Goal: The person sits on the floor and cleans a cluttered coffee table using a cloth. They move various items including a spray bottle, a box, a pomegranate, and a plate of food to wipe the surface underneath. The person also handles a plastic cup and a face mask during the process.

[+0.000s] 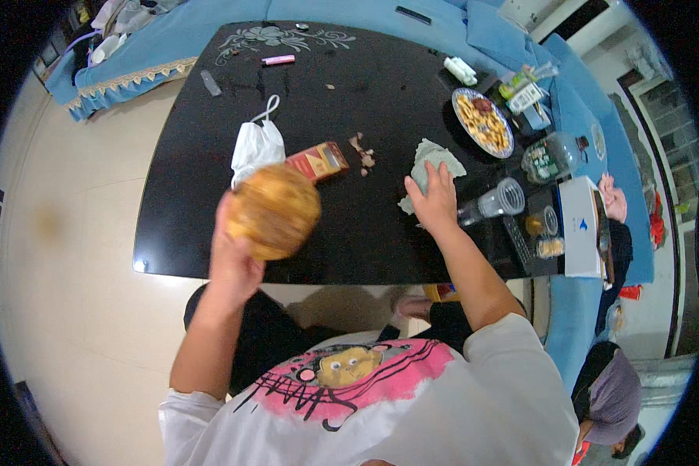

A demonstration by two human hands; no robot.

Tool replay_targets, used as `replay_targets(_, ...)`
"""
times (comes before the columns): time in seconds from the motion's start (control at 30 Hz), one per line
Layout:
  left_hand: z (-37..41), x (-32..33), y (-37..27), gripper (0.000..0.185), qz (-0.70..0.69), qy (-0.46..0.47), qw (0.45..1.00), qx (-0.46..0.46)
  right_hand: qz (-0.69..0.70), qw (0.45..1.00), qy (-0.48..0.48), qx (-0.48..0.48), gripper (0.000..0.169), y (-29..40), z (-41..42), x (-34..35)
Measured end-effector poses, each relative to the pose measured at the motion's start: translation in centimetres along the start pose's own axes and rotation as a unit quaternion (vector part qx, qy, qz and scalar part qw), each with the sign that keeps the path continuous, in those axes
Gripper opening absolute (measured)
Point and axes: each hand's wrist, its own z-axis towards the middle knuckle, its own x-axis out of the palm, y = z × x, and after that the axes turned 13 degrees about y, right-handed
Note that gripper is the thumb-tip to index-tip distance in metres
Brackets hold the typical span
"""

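Note:
My left hand (239,262) grips a round, yellow-brown object (276,212), blurred, raised over the near left part of the black glossy table (338,233). Behind it lie a white face mask or small white bag (258,145) with a loop and a red cardboard box (319,162). My right hand (436,195) lies palm down, fingers spread, on a crumpled grey-green cloth (434,154). Small brown scraps (362,153) lie between the box and the cloth. Right of my right hand a clear plastic cup (501,198) lies on its side.
Along the right side are a patterned plate of food (482,122), a large clear bottle (550,157), a remote control (516,240), small tubs (550,247) and a white box (579,227). A pink object (278,60) lies farther back. Another person (609,390) is at lower right.

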Motion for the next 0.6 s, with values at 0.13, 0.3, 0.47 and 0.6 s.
replay_targets(0.13,5.1,-5.7,-5.6,0.072,-0.041,-0.045,0.997,0.057,-0.011,1.000,-0.017,-0.018,0.061,1.0,8.8,0.8)
replay_targets(0.3,11.8,-14.4,-7.8,0.065,-0.196,0.010,0.979,0.050,-0.058,0.998,0.025,-0.030,0.058,2.1,21.9,0.7)
replay_targets(0.47,13.1,-16.3,-6.5,0.069,-0.268,-0.029,0.962,0.032,0.007,0.999,0.039,0.020,0.052,6.9,32.2,0.2)
replay_targets(0.6,13.4,-15.9,-6.7,0.079,-0.327,-0.013,0.945,0.005,0.153,0.988,0.022,0.003,0.048,11.2,42.1,1.9)
